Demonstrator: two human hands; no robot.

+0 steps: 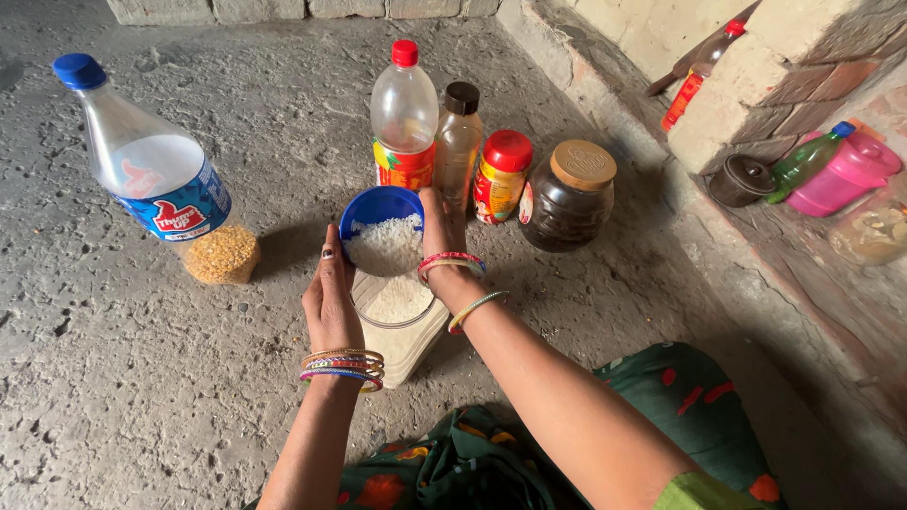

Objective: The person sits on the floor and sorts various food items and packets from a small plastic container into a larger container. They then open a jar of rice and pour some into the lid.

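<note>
A blue bowl [373,204] heaped with white rice sits tilted over the mouth of a clear plastic jar [404,332] that also holds rice. My left hand [328,300] rests against the bowl's left side, fingers straight. My right hand [440,225] holds the bowl's right rim, fingers behind it. Both wrists carry coloured bangles.
A large clear bottle [151,175] with a blue cap and yellow lentils at its base lies at left. Behind the bowl stand a red-capped bottle [403,118], a brown-capped bottle [459,142], a red-lidded jar [502,177] and a dark jar [569,198]. A brick ledge [756,113] at right holds containers.
</note>
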